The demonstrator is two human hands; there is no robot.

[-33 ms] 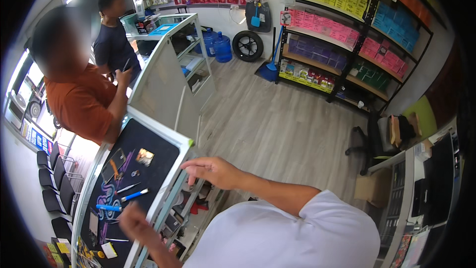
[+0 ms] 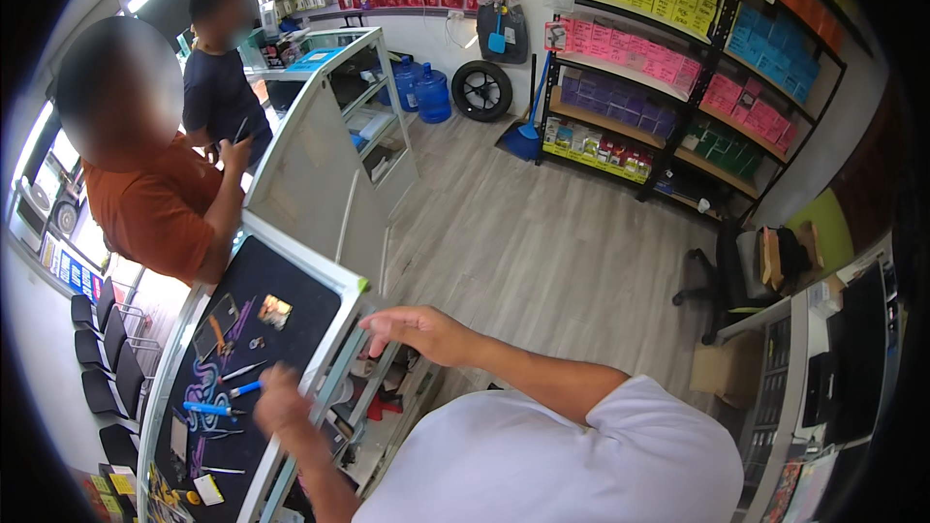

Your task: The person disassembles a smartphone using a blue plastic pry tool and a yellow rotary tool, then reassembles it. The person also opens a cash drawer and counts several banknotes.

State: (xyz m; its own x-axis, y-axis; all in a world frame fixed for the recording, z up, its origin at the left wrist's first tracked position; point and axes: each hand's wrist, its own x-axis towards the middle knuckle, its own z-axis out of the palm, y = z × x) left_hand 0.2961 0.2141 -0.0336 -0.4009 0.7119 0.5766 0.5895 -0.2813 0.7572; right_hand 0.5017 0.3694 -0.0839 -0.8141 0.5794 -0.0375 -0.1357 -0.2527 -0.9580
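My left hand (image 2: 283, 407) is blurred over the right side of the black work mat (image 2: 305, 286), beside two blue-handled tools (image 2: 206, 409); its fingers are too smeared to read. My right hand (image 2: 417, 334) is stretched out at the counter's inner glass edge, fingers apart and holding nothing. On the mat lie a small shiny square piece (image 2: 274, 312), a phone-like frame (image 2: 215, 324) with an orange part, tweezers, a white card (image 2: 208, 490) and several small tools.
A person in orange (image 2: 155, 218) stands across the counter holding something dark; another in navy (image 2: 213, 97) stands behind. Display cases (image 2: 310, 165), water jugs (image 2: 432, 97), a wheel (image 2: 481, 90) and stocked shelves (image 2: 635, 58) are ahead. An office chair (image 2: 736, 271) and side desk (image 2: 775, 368) are right.
My left hand has moved upward and slightly right over the mat. My right hand has shifted slightly right. The view has shifted a little.
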